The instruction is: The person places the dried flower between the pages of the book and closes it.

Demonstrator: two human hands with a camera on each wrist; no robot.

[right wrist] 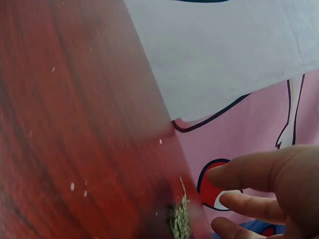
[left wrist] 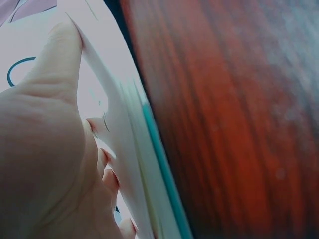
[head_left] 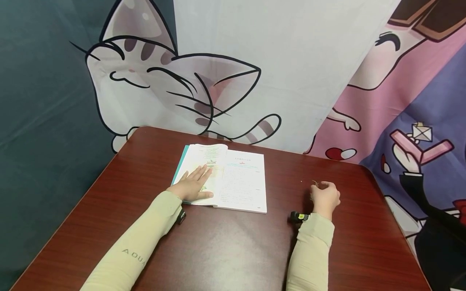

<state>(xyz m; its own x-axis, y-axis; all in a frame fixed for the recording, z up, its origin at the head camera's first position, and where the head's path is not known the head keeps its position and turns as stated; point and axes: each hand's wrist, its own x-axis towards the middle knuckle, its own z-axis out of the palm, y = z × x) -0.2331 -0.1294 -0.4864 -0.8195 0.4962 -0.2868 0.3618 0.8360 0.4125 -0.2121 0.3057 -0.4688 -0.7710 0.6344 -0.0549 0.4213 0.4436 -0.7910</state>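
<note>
Left hand (head_left: 193, 186): laid flat, fingers straight, on the left page of the open book (head_left: 238, 184); nothing is gripped.
Right hand (head_left: 325, 198): fingers are curled loosely beside a small dried sprig (right wrist: 180, 219); whether it is pinched cannot be told.
Book: lies open at mid-table (head_left: 225, 250).
Sprig: is seen near the table's far right edge.

My left hand (head_left: 191, 185) lies flat, palm down, fingers straight and close together, pointing to the far right, thumb spread toward the near side. My left forearm runs in from the near left, sleeved to the wrist. My right hand (head_left: 325, 198) sits well apart to the right, knuckles up, fingers (right wrist: 249, 172) curled loosely downward. Whether they pinch anything, I cannot tell. My right forearm comes straight in from the near edge.
</note>
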